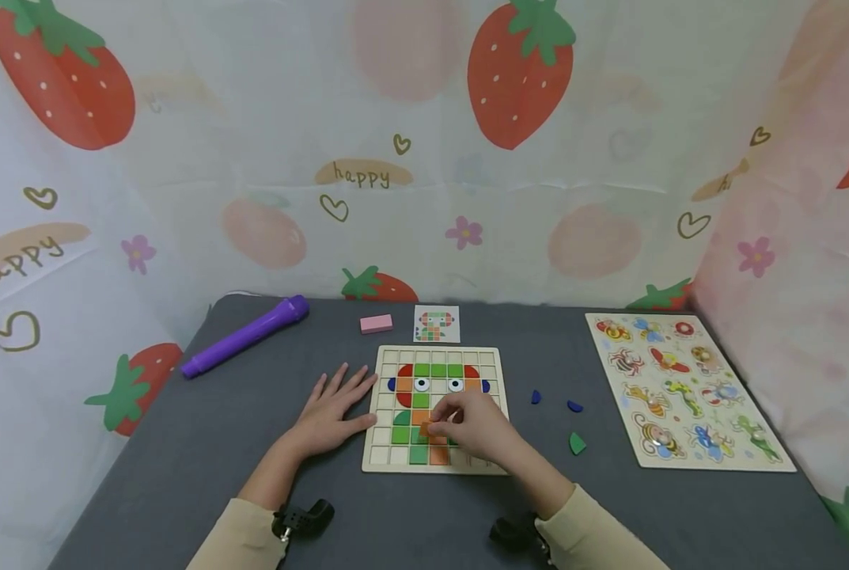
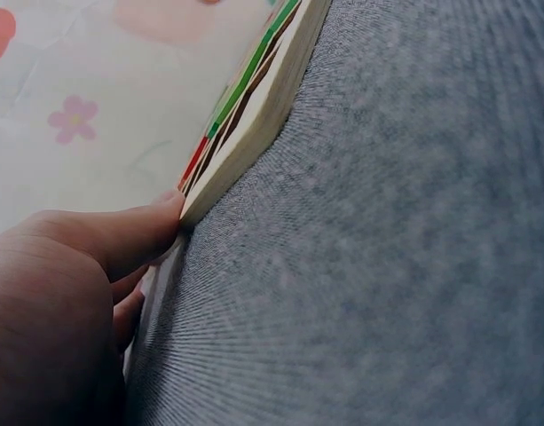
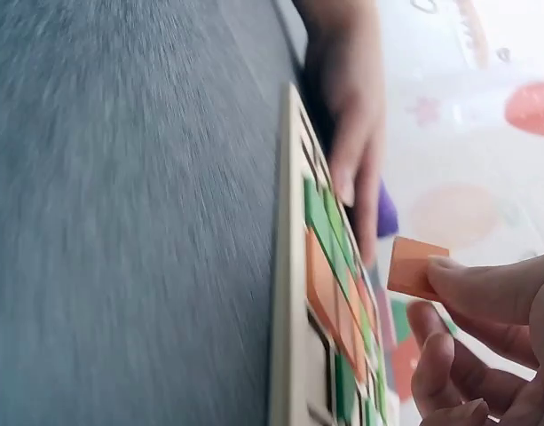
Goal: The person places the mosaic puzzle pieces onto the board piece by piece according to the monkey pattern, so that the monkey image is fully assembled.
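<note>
Between thumb and fingertips, my right hand (image 1: 477, 427) pinches an orange square tile (image 3: 413, 266), held over the lower middle of a wooden grid board (image 1: 379, 455). Red, green, orange and blue pieces fill part of the grid, including two round eye tiles (image 1: 421, 385). The right hand hides some of the lower right cells. My left hand (image 1: 327, 423) lies with its fingers spread at the board's left side, its thumb touching the edge. In the left wrist view the thumb (image 2: 156, 222) meets the board's corner.
Behind the board lie a small pattern card (image 1: 436, 324) and a pink block (image 1: 376, 324). A purple microphone-shaped stick (image 1: 246, 336) is at the back left. Two blue pieces (image 1: 536, 397) and a green piece (image 1: 577, 443) lie to the right, before an insect puzzle board (image 1: 716, 461).
</note>
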Tool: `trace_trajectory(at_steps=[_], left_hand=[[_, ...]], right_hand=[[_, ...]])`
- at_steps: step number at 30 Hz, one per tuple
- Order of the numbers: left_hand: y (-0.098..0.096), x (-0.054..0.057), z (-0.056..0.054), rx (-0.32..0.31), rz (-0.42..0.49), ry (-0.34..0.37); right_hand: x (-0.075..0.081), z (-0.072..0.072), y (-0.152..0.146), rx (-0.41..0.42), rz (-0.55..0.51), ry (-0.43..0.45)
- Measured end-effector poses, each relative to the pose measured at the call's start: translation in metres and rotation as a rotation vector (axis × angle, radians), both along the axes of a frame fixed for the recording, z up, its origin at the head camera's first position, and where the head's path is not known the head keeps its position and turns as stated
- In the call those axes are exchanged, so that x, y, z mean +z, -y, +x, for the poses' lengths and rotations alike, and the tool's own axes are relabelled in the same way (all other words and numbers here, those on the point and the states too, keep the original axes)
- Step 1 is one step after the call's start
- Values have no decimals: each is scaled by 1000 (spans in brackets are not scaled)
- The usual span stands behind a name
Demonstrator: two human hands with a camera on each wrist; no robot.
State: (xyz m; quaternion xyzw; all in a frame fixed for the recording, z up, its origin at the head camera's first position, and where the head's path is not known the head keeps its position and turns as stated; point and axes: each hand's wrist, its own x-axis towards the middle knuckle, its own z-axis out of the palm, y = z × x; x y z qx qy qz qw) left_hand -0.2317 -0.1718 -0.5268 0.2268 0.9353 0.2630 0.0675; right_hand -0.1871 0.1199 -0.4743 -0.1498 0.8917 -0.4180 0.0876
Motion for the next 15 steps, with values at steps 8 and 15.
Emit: trace_trajectory(at_steps=[8, 15], left_hand=[[0, 1, 2, 4, 3, -1], [-1, 2, 3, 3, 13, -14]], right_hand=[[-7, 4, 31, 41, 40, -7], [-12, 7, 46, 89, 182, -117]])
